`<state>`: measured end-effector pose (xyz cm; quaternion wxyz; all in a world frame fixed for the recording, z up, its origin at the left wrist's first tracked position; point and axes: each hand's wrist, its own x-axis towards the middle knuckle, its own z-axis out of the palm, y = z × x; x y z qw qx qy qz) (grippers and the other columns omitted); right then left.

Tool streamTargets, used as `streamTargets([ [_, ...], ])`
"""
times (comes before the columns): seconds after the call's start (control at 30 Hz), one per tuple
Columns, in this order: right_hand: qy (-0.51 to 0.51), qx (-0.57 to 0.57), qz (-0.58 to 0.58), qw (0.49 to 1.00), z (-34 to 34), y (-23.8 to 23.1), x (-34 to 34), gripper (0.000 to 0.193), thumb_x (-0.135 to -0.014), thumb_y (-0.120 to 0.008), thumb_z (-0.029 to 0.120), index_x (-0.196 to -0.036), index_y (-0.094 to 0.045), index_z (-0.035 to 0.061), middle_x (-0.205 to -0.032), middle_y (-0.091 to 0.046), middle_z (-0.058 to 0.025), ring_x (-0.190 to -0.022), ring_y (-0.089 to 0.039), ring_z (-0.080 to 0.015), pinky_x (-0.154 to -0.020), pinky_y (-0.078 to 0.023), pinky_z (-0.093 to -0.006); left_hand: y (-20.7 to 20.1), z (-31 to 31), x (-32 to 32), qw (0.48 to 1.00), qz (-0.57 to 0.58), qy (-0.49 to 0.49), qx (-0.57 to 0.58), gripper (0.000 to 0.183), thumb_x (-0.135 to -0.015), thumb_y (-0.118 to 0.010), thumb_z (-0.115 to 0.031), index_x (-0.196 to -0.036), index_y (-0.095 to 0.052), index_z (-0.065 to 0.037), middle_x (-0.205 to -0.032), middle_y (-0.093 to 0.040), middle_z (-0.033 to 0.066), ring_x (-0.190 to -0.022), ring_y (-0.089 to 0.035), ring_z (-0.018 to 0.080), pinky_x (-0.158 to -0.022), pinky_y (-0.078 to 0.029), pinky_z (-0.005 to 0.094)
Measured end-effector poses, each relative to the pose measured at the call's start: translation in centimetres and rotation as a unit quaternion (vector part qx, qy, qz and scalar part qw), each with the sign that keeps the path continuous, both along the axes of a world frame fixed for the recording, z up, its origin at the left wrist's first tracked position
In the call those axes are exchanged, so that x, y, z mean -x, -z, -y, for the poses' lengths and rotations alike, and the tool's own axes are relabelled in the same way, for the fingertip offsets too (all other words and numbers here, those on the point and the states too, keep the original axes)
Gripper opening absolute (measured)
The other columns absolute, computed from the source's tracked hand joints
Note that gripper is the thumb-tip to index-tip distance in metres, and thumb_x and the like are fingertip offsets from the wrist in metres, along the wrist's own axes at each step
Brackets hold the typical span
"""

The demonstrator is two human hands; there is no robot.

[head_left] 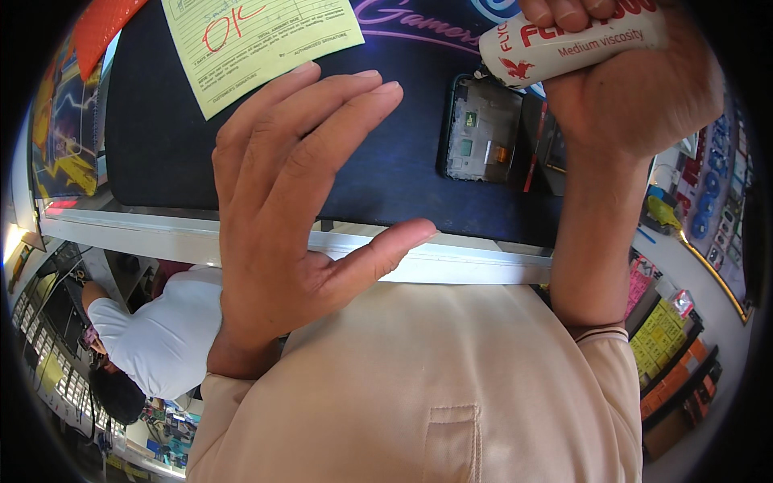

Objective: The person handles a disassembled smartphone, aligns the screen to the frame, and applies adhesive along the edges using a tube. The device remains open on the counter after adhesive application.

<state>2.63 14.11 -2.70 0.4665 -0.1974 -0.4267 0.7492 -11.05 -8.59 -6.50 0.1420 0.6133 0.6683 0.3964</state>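
My right hand (636, 101) is wrapped round a white tube-like bottle (572, 48) with red lettering, tilted so its dark tip points down to the left. That tip is just above the upper edge of an opened phone frame (483, 133), which lies on a dark mat (386, 177); whether they touch I cannot tell. The frame shows a grey metal inside with a small orange piece. My left hand (282, 185) is raised over the mat's near edge, fingers apart and holding nothing. A yellow-green paper form (258, 48) with red handwriting lies beyond it.
A white table edge (451, 262) runs between the mat and my body. Beside the phone frame lies a thin red strip (535, 149). An orange-red packet (105, 32) is at the far left. A person in a white shirt (173, 334) is at the lower left.
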Motion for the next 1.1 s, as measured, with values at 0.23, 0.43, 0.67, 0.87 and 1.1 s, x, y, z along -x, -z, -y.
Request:
streamTargets([
  [0.23, -0.050, 0.040, -0.060, 0.996, -0.8, -0.7, -0.8, 0.029, -0.107, -0.051, 0.022, -0.080, -0.051, 0.0121, -0.066, -0.047, 0.0015, -0.057, -0.048, -0.0111, -0.060, -0.047, -0.0305, -0.3, 0.0, 0.0, 1.000, 0.011, -0.002, 0.002, 0.080, -0.068, -0.094, -0.026, -0.141, -0.068, -0.006, -0.142, -0.070, 0.0103, -0.139, -0.056, 0.0384, -0.120, -0.039, 0.0477],
  [0.43, -0.115, 0.203, -0.258, 0.938, -2.2, -3.3, -4.5, 0.025, -0.104, -0.052, 0.020, -0.081, -0.051, 0.0114, -0.069, -0.048, -0.0015, -0.062, -0.050, -0.0138, -0.068, -0.047, -0.0326, -0.3, 0.3, -0.5, 1.000, -0.002, -0.013, 0.008, 0.074, -0.073, -0.091, -0.021, -0.142, -0.067, -0.004, -0.143, -0.069, 0.0115, -0.141, -0.055, 0.0369, -0.121, -0.038, 0.0464],
  [0.67, -0.080, 0.245, -0.346, 0.902, -1.7, -7.8, -16.6, 0.022, -0.090, -0.060, 0.015, -0.072, -0.048, 0.0112, -0.070, -0.049, -0.0046, -0.061, -0.054, -0.0162, -0.074, -0.049, -0.0334, -2.0, -1.2, -0.1, 0.999, -0.045, -0.007, -0.006, 0.073, -0.078, -0.091, -0.020, -0.144, -0.065, -0.005, -0.139, -0.066, 0.0157, -0.133, -0.057, 0.0375, -0.117, -0.040, 0.0470],
  [0.87, 0.066, 0.185, -0.417, 0.888, 1.2, -6.0, -26.0, 0.023, -0.089, -0.062, 0.011, -0.071, -0.048, 0.0109, -0.069, -0.050, -0.0043, -0.059, -0.055, -0.0167, -0.069, -0.049, -0.0324, -6.2, -8.0, -5.0, 0.972, -0.147, 0.182, -0.009, 0.070, -0.084, -0.088, -0.028, -0.146, -0.063, -0.006, -0.143, -0.065, 0.0154, -0.135, -0.057, 0.0361, -0.119, -0.041, 0.0458],
  [1.1, 0.156, 0.168, -0.413, 0.881, 4.1, -2.8, -32.2, 0.022, -0.088, -0.064, 0.010, -0.074, -0.048, 0.0112, -0.068, -0.050, -0.0034, -0.060, -0.050, -0.0164, -0.065, -0.047, -0.0320, -5.6, -14.0, -12.8, 0.922, -0.297, 0.245, 0.029, 0.069, -0.088, -0.085, -0.039, -0.141, -0.063, 0.000, -0.139, -0.063, 0.0191, -0.130, -0.059, 0.0364, -0.113, -0.046, 0.0461],
])
